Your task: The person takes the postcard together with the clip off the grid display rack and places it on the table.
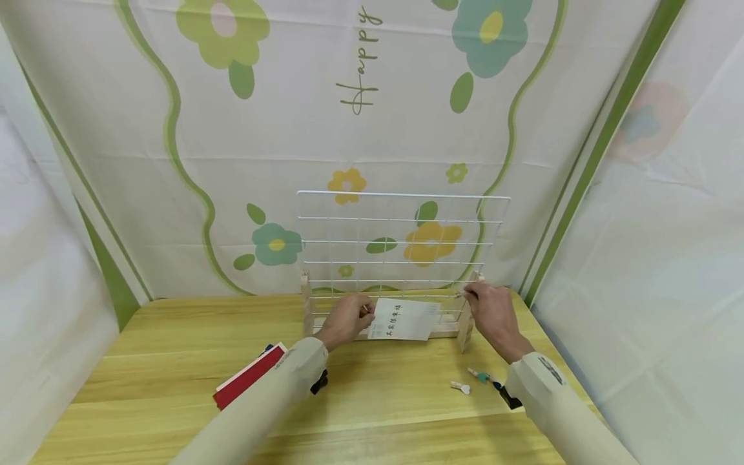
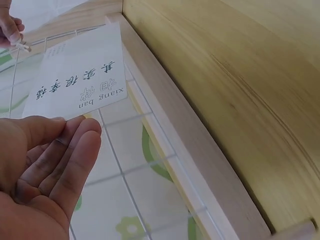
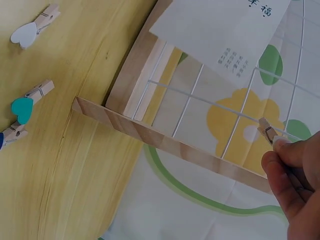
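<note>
In the head view my left hand (image 1: pixel 347 318) pinches a white postcard (image 1: pixel 407 321) by its edge, thumb against fingers. Dark handwritten characters run across the card, which is held at the lower part of a white wire grid (image 1: pixel 403 194). My right hand (image 1: pixel 495 316) pinches a small wooden clothespin (image 3: pixel 268 132) between thumb and fingertips. That clothespin is close over the grid wires in the right wrist view, to the right of the card and apart from it. A wooden stand (image 3: pixel 160 142) supports the upright grid at both sides.
Nearer on the right of the tabletop (image 1: pixel 372 413) lie clothespins with a white heart (image 3: pixel 24 36), a teal heart (image 3: pixel 22 110) and a dark blue piece (image 3: pixel 4 137). A red and white stack (image 1: pixel 250 378) lies by my left forearm. Flower-printed cloth (image 1: pixel 407 142) hangs behind the grid.
</note>
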A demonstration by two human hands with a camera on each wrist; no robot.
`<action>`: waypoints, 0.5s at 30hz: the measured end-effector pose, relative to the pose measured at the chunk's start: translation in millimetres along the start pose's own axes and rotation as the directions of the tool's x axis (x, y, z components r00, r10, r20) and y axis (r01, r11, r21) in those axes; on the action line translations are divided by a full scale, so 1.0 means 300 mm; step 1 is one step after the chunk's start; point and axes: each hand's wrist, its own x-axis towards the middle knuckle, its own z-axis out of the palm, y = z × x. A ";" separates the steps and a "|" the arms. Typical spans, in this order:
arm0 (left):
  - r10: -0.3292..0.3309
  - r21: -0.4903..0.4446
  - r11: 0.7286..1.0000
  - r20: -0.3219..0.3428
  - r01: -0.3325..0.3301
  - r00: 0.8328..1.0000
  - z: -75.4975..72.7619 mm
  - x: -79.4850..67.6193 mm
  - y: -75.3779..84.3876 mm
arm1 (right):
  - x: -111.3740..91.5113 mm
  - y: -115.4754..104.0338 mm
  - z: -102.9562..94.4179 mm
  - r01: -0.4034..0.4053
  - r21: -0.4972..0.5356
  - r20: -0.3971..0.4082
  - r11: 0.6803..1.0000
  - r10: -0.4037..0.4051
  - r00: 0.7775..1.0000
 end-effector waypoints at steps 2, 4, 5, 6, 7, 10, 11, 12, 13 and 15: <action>-0.004 0.014 1.000 -0.002 0.004 1.000 -0.015 -0.016 -0.009 | -0.006 0.000 -0.004 0.011 0.003 -0.008 1.000 -0.011 1.000; -0.010 0.022 1.000 0.001 0.010 1.000 -0.030 -0.034 -0.016 | -0.012 0.001 -0.008 0.016 0.007 -0.013 1.000 -0.015 1.000; -0.011 0.028 1.000 0.003 0.011 1.000 -0.038 -0.043 -0.020 | -0.015 0.002 -0.010 0.018 0.005 -0.017 1.000 -0.018 1.000; -0.014 0.031 0.999 0.005 0.014 1.000 -0.047 -0.053 -0.023 | -0.018 0.002 -0.012 0.020 0.006 -0.020 1.000 -0.020 1.000; -0.021 0.034 0.999 0.007 0.020 1.000 -0.056 -0.063 -0.026 | -0.021 0.002 -0.014 0.023 0.004 -0.024 1.000 -0.023 0.999; -0.032 0.038 0.999 0.008 0.031 0.999 -0.084 -0.094 -0.035 | -0.030 0.000 -0.020 0.039 0.000 -0.038 0.999 -0.039 0.999; -0.037 0.033 0.999 0.008 0.036 0.999 -0.093 -0.104 -0.037 | -0.033 0.000 -0.022 0.043 -0.002 -0.042 0.999 -0.043 0.998; -0.041 0.031 0.999 0.007 0.041 0.999 -0.102 -0.113 -0.040 | -0.037 -0.001 -0.025 0.044 -0.002 -0.042 0.999 -0.044 0.998; -0.049 0.026 0.999 0.010 0.048 0.999 -0.112 -0.122 -0.045 | -0.040 -0.002 -0.028 0.041 -0.003 -0.042 0.999 -0.041 0.998; -0.063 0.015 0.998 0.014 0.063 0.998 -0.132 -0.141 -0.050 | -0.047 -0.002 -0.034 0.033 -0.005 -0.036 0.999 -0.033 0.999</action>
